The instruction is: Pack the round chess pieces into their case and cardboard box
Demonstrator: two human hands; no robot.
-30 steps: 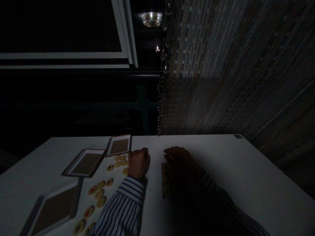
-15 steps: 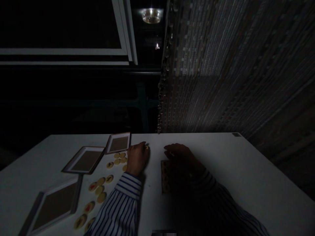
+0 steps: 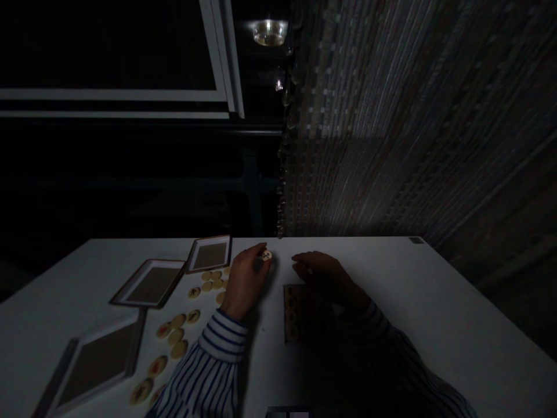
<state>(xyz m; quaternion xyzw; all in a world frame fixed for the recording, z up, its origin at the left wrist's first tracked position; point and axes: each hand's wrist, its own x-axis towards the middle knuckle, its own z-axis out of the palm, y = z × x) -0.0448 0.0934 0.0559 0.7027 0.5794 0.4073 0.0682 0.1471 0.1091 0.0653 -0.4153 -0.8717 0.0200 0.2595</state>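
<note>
Between the thumb and fingers of my left hand (image 3: 248, 278) is a round Chinese chess piece (image 3: 267, 255), its marked face showing. My right hand (image 3: 324, 273) hovers over the far end of a dark tray (image 3: 285, 316) that holds several round pieces in rows. Its fingers reach leftward, thumb and forefinger apart, and I see nothing in them; shadow covers most of that hand. More loose chess pieces (image 3: 178, 349) lie left of my left forearm, some with red or dark marks and others blank side up.
Three shallow rectangular trays or lids stand on the left of the white table (image 3: 391, 261): a near one (image 3: 98, 363), a middle one (image 3: 150, 283) and a far one (image 3: 210, 253). A bead curtain (image 3: 348, 116) hangs behind the right side. The light is dim.
My left hand has moved slightly right and turned, bringing the chess piece's marked face into view. My right hand has shifted a little to the right above the dark tray.
</note>
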